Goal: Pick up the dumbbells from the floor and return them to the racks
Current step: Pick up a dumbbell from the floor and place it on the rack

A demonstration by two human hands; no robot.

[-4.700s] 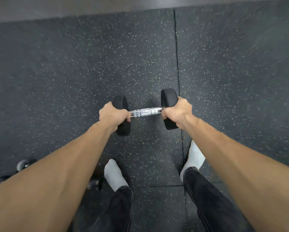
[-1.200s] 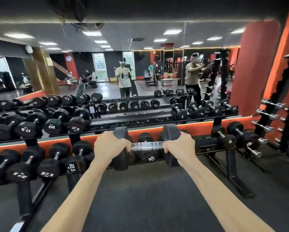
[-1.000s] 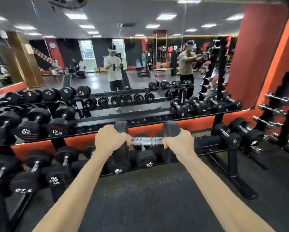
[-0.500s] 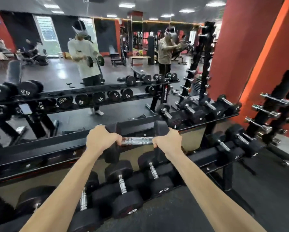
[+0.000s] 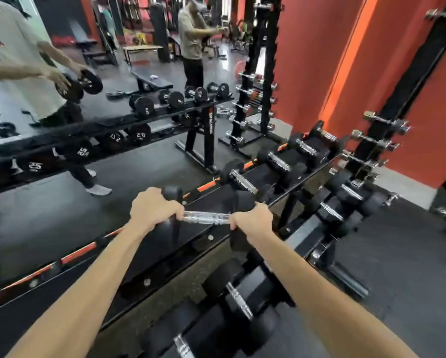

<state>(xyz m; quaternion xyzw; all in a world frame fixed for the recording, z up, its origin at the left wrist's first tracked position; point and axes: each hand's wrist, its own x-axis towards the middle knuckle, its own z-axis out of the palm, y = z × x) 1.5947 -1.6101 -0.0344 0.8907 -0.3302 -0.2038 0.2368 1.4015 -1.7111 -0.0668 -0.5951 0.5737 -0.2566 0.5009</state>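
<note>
**Dumbbell held over the upper rack shelf**

Dumbbell (image 5: 206, 217) in both hands, level and crosswise, hangs just above the upper shelf of the rack (image 5: 165, 264), in a stretch that looks unoccupied. The left hand (image 5: 153, 209) is curled round the handle against the left head; the right hand (image 5: 252, 219) is wrapped round the other end against the right head, so only the middle of the chrome grip shows.

It is probably heavy: rigid steel bar, solid dark heads, nothing that gives. The ridged chrome should not slip, and the bar is the right place to hold it. Fingers close to the heads risk being pinched as the weight settles on the shelf, so it would be best lowered slowly.

Both heads are largely covered by the hands, and no weight marking can be read. Racked dumbbells (image 5: 238, 303) on the lower shelf are partly cut off by the forearms and the bottom edge. The wall mirror (image 5: 61, 151) doubles the rack, and its numbers read reversed and blurred.
</note>
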